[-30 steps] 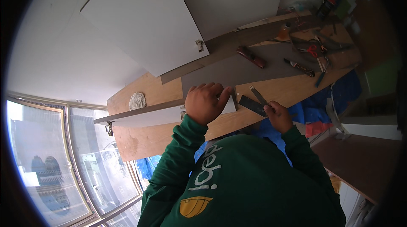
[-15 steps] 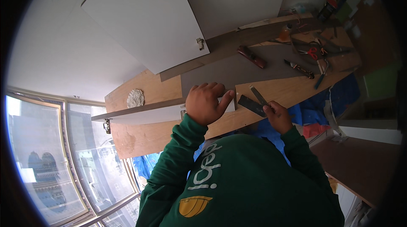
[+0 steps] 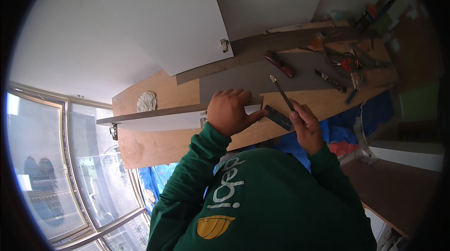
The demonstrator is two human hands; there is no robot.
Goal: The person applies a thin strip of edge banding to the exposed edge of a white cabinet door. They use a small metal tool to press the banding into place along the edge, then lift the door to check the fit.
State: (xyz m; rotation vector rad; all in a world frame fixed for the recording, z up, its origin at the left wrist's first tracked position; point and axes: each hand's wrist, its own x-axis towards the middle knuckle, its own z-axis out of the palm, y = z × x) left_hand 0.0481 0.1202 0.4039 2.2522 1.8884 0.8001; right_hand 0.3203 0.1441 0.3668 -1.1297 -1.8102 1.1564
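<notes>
My left hand (image 3: 229, 112) has its fingers curled over the top edge of a cabinet door (image 3: 171, 120), which stands on its edge on the wooden worktop (image 3: 145, 145). Its thumb reaches right, close to the corner of a flat dark rectangular plate (image 3: 280, 118). My right hand (image 3: 307, 127) grips a slim dark metal tool (image 3: 282, 92) whose pale tip points up and away. The plate lies against that same hand, below the tool, and seems held in it too. The tool's exact kind is not clear.
Farther back lie a reddish-brown hand plane-like block (image 3: 279, 64), a utility knife (image 3: 330, 81) and red-handled scissors (image 3: 347, 65). A white crumpled pad (image 3: 146, 102) rests at left. An open white cabinet door (image 3: 173, 21) hangs above; windows (image 3: 101, 157) stand at left.
My right hand has turned the slim tool, so more of it sticks out upward and away. My left thumb has stretched right toward the plate while its fingers stay on the door edge.
</notes>
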